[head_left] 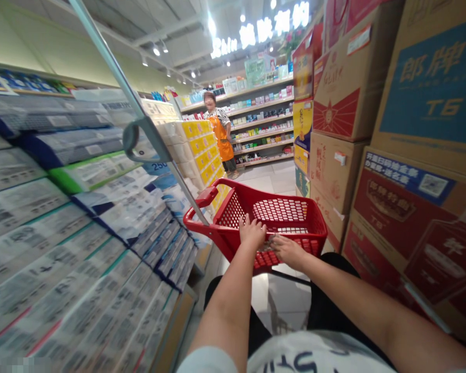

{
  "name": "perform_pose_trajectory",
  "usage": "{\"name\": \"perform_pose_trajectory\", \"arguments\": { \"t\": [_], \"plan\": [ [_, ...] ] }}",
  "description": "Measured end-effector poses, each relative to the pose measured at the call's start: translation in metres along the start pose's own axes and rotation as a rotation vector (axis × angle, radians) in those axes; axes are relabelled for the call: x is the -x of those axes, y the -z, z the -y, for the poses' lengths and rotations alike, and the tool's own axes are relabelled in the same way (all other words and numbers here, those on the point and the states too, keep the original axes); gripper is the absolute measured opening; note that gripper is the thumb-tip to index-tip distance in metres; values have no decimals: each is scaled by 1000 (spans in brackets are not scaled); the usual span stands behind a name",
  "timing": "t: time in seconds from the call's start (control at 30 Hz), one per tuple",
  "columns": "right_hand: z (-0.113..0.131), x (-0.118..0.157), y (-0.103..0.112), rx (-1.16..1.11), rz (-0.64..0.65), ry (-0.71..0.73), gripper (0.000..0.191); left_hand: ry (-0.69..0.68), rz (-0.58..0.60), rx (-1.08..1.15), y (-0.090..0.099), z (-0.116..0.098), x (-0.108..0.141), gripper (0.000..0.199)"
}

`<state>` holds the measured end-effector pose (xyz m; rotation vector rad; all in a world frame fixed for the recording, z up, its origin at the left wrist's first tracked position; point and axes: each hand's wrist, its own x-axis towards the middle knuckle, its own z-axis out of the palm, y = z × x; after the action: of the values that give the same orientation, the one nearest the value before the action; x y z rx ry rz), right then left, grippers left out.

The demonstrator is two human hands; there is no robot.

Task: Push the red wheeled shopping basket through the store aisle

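A red plastic shopping basket (318,220) with perforated walls stands in front of my knees, its long grey pull handle (151,137) slanting up to the left. My left hand (252,233) lies at the basket's near rim, fingers spread over the inside. Close beside it, my right hand (289,251) is at the near wall with its fingers bent together. Something small and greyish shows between the hands, too blurred to name. What I see of the basket's inside is red mesh; the near part of its floor is hidden.
Stacked packs of tissue paper (101,248) line the left side, with yellow-fronted packs (202,140) beyond. Tall cardboard cartons (415,207) crowd the right. Further down the tiled aisle stands a person in an orange apron (223,142), before stocked shelves (260,124).
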<state>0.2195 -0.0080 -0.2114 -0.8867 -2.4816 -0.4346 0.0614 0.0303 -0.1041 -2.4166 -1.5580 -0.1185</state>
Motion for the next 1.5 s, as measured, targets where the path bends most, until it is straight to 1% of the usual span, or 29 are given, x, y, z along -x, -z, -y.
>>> {"name": "perform_pose_trajectory", "arguments": {
  "t": [0.1, 0.27, 0.4, 0.47, 0.57, 0.7, 0.83, 1.0, 1.17, 1.33, 1.43, 1.5],
  "plan": [
    [-1, -2, -1, -19, 66, -1, 19, 6, 10, -2, 1, 0, 0, 48],
    [-1, -3, -1, -37, 38, -15, 19, 1, 30, -14, 3, -1, 0, 46],
    [-1, -5, 1, -40, 78, -8, 19, 4, 18, 4, 4, -1, 1, 47],
    [0, -7, 1, -13, 56, -18, 17, 0, 13, -1, 4, -1, 2, 48],
    [1, -8, 1, 34, 33, -45, 21, -11, 32, 0, 6, -1, 3, 45],
    [3, -8, 0, 42, 86, -23, 13, 0, 13, 1, 6, -1, 3, 46],
    [4, -11, 0, 48, 73, -45, 19, -8, 14, -10, 5, -1, 3, 46],
    [6, -9, 1, -1, 146, -54, 19, 20, 21, -1, 4, -1, 1, 48],
    [7, -10, 2, 30, 18, -43, 25, 4, 29, -11, 5, -1, 1, 44],
    [8, -8, -2, 51, 89, -30, 19, 11, 4, 9, 3, -1, 1, 46],
    [9, -10, -1, 80, 32, -35, 24, 8, 8, 5, 2, -1, 1, 45],
    [10, -9, -1, 95, 42, -48, 23, 3, 14, 5, 2, -1, 1, 45]
  ]
}}
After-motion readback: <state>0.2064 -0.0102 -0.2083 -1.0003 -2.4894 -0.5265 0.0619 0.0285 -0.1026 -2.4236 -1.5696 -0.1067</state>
